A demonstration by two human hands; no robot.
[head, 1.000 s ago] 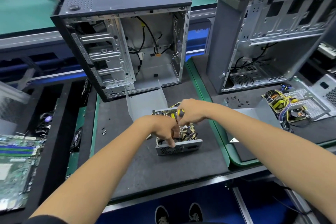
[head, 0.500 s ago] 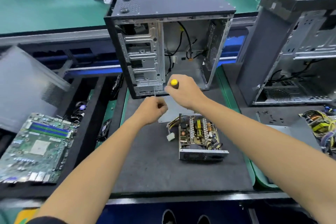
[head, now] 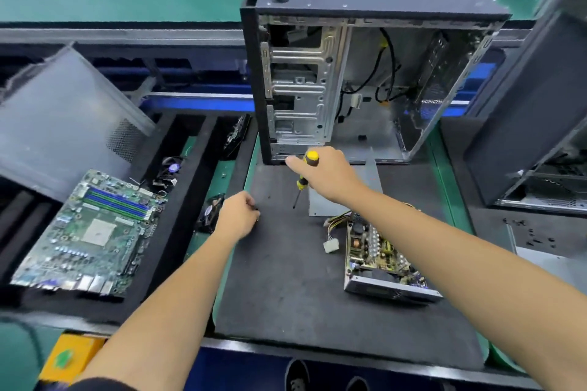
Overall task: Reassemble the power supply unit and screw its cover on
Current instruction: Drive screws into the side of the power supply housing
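The open power supply unit lies on the black mat, its circuit board exposed and its wires with a white connector trailing left. Its grey metal cover lies flat behind it, partly under my right arm. My right hand grips a yellow-and-black screwdriver, shaft pointing down just above the mat, in front of the case. My left hand is curled at the mat's left edge, fingertips pinching a small dark piece that looks like a screw.
An open black PC case stands behind the mat, a second case to the right. Left, a motherboard and fans sit in a foam tray under a leaning side panel. Loose screws dot the right mat.
Both hands left the power supply unit. My left hand moved to the mat's left edge and down; my right hand lifted the screwdriver toward the case. The view swung left.
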